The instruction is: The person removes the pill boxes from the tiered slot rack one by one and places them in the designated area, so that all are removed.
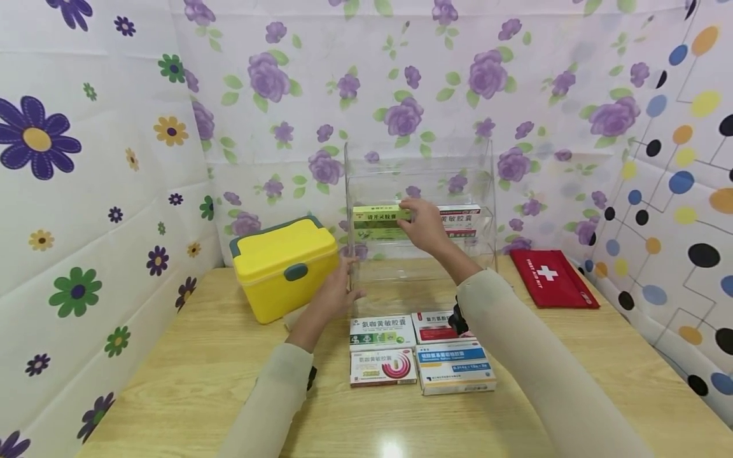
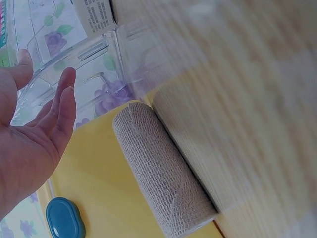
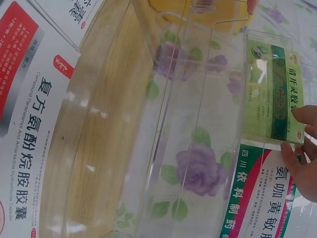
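Observation:
A clear acrylic rack [image 1: 420,270] stands at the back of the table. On its shelf, a green medicine box [image 1: 375,222] sits left of a white medicine box [image 1: 460,222]. My right hand [image 1: 426,226] pinches the green box at its right end, thumb on the front and fingers at the top edge. In the right wrist view the fingertips lie at one end of the green box [image 3: 270,94], beside the neighbouring box [image 3: 262,188]. My left hand [image 1: 332,292] is at the rack's left side, its fingers [image 2: 64,106] loosely spread beside the clear edge.
Several medicine boxes [image 1: 382,367] lie in two rows before the rack. A yellow case [image 1: 286,267] stands at the left, with a beige bandage roll [image 2: 161,168] against it. At the right lies a red first aid pouch [image 1: 552,278]. Patterned cloths hang around the table.

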A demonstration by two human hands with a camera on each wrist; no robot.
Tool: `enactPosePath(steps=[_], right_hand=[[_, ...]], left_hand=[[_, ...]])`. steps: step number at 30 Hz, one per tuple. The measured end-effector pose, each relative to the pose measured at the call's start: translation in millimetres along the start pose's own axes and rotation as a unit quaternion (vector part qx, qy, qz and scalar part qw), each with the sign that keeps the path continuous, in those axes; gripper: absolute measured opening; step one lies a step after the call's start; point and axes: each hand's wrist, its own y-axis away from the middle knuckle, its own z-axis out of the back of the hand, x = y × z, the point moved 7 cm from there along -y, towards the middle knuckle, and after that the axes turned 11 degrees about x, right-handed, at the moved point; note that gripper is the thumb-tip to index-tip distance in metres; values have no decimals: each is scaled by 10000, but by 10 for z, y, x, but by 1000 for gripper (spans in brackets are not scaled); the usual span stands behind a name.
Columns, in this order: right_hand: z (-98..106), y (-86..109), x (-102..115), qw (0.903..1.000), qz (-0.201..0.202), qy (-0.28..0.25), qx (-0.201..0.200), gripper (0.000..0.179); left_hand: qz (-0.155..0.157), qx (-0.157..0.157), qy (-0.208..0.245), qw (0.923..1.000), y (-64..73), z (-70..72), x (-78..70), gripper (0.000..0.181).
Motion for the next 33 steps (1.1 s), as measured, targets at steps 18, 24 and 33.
enactPosePath(steps=[18, 24, 33], right_hand=[[34, -14, -51, 9999, -144, -97, 0, 31], [47, -29, -55, 10000, 2, 59, -6, 28], [128, -29, 20, 9987, 241, -126, -424, 28]], left_hand=[[101, 82, -78, 9999, 11, -31, 18, 76], [152, 124, -72, 9998, 8, -23, 15, 77], [188, 120, -15, 9997, 13, 0, 23, 77]])
